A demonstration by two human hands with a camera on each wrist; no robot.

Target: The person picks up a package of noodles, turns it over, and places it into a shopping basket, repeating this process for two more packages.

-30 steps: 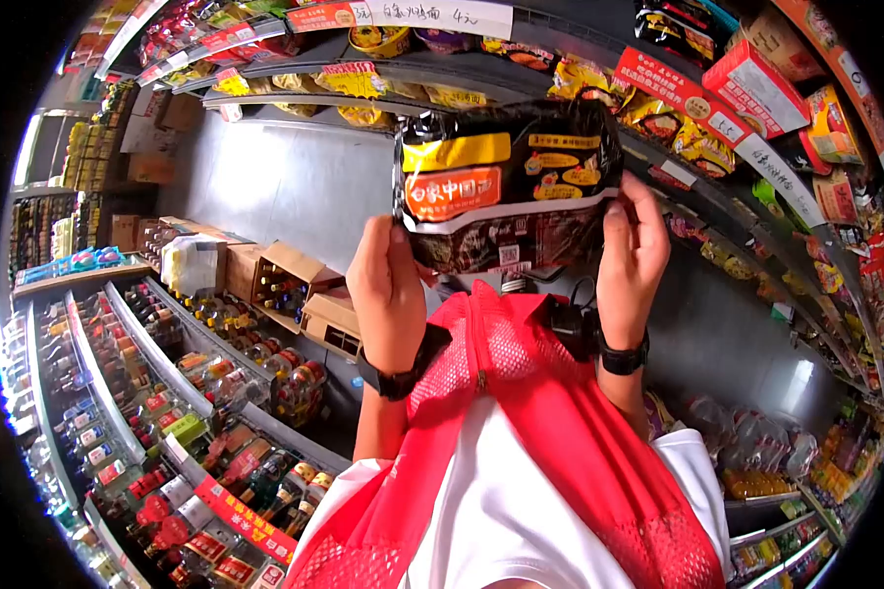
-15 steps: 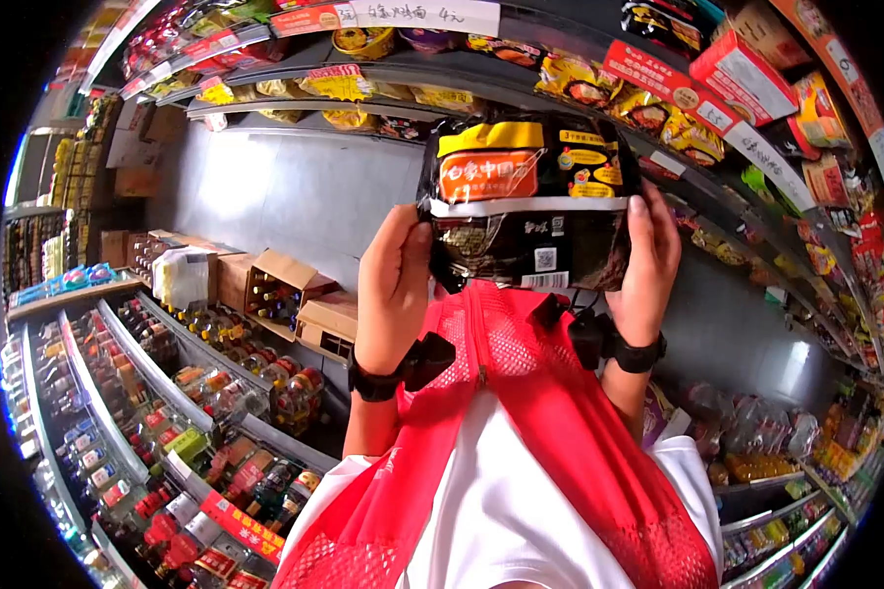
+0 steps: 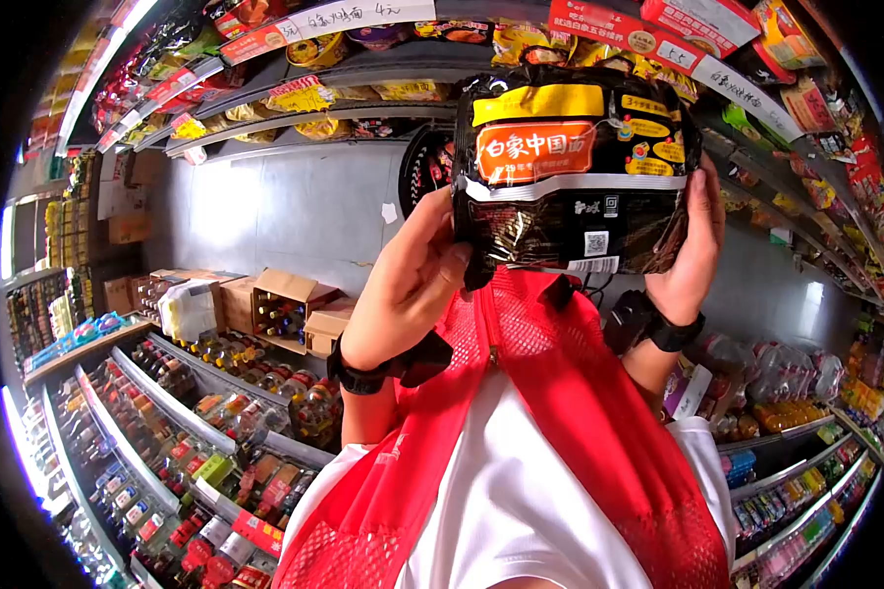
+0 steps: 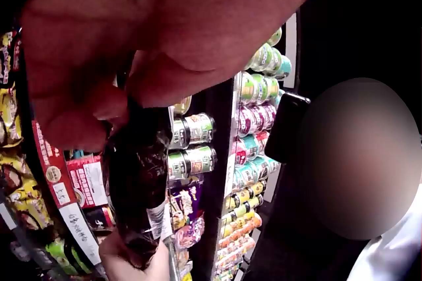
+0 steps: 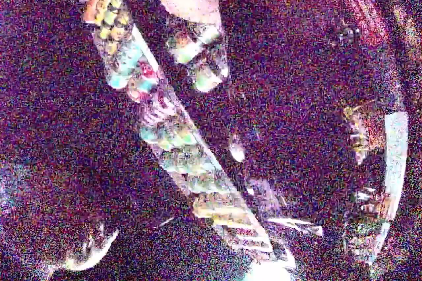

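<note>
A black noodle package (image 3: 580, 211) with an orange label and a yellow strip is held up in front of the chest in the head view. The left hand (image 3: 410, 280) grips its left edge, thumb on the near face. At its right edge the right hand (image 3: 690, 250) grips with the thumb along the side; the fingers behind are partly hidden. In the left wrist view the package (image 4: 137, 182) appears edge-on between the left hand (image 4: 158, 30) above and the right hand (image 4: 132, 262) below. The right wrist view is too noisy to make out the package.
Shelves of packaged noodles (image 3: 304, 93) curve across the top and right side. Bottle shelves (image 3: 167, 432) fill the lower left, with open cardboard boxes (image 3: 283, 304) behind them on the grey floor (image 3: 295, 201). Large bottles (image 3: 786, 373) and further shelves stand at the lower right.
The package has moved right and slightly up in the head view and looks larger, with both hands still gripping its sides. The surrounding shelves have shifted in view.
</note>
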